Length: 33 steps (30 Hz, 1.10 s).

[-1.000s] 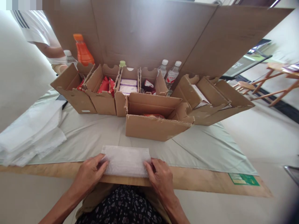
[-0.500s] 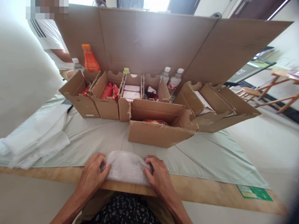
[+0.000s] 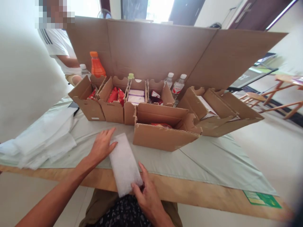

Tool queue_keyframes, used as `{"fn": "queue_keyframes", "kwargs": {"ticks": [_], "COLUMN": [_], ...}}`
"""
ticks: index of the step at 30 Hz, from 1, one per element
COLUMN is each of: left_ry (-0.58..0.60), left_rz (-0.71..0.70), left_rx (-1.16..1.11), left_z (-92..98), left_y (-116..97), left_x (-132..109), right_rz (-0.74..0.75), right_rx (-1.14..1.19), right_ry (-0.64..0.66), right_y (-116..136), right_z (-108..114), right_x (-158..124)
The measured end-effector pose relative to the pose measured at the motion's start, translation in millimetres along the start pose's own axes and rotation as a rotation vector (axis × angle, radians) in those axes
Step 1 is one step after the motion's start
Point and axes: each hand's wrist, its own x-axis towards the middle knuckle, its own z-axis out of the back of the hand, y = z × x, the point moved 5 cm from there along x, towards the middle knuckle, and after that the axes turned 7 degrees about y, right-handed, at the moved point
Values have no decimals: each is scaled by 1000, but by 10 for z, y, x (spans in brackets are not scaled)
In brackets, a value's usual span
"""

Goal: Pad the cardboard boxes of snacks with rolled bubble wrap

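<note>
While the left hand is resting open-fingered against the far end of the white foam pouch and the right hand is pinching its near end, it is overhanging the table at the near edge, risking a slide off should that pinch loosen.

White label on the front of the leftmost cardboard box: one row of small dark characters, too small to read. Green sticker on the wooden table edge: pale print, blurred; red-and-white labels on the two water bottles and print on the red packets: illegible. Dark board at the right rear: large pale letters, the first perhaps a P, the rest not legible.
</note>
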Motion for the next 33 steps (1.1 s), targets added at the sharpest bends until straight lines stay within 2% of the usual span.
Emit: {"fn": "queue_keyframes", "kwargs": {"ticks": [1,3,5,6,9,11,14,16,19,22,25,28,30,33], "left_ry": [-20,-50,-66,-48,-27,-53,-104,-146,-132,17,134,192,112,-143], "left_rz": [-39,-163,-327,-362,-361,-343,-310,-267,-103,85,191,205,148,-1], "left_rx": [19,-1,-66,-88,-85,-53,-89,-183,-341,-457,-504,-492,-446,-311], "left_z": [-11,-50,-105,-150,-296,-386,-462,-448,-407,-431,-478,-517,-471,-293], "left_y": [-64,-220,-390,-447,-548,-597,-640,-622,-502,-369,-313,-326,-355,-426], "left_x": [-9,-239,-690,-937,-1514,-1657,-1582,-1475,-1354,-1268,-1172,-1090,-1087,-1223], "right_rz": [-15,5,69,85,0,-85,-139,-119,1,251,521,588,581,558], "right_rx": [-5,9,66,105,253,343,399,390,256,-43,-392,-663,-717,-681], "right_ry": [-9,-7,24,34,63,102,168,178,34,-145,-77,50,67,69], "right_y": [5,29,65,75,55,45,64,91,177,397,605,592,547,542], "right_z": [-13,-7,15,31,52,42,52,111,314,465,306,43,-45,-36], "right_x": [29,68,81,80,80,88,104,94,17,-91,-69,121,245,299]}}
